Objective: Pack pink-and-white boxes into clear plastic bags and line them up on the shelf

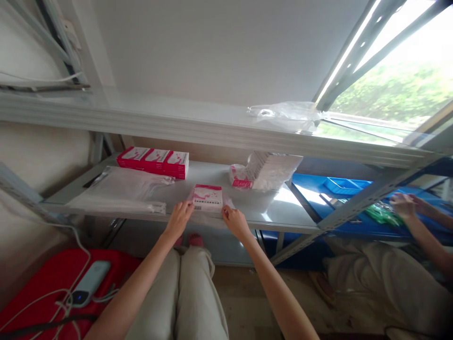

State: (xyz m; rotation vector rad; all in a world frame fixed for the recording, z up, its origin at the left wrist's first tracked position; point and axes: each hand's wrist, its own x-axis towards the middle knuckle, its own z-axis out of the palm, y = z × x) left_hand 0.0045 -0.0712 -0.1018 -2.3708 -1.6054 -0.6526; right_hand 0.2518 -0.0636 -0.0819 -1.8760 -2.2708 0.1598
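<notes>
One box (207, 195) in clear bag (211, 217); left hand (180, 219), right hand (236, 222): grip pinching bag.

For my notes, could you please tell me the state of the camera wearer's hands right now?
Left hand: fingers curled at the box's left side; grip cannot be told.
Right hand: closed, pinching the plastic bag beside the box.
</notes>
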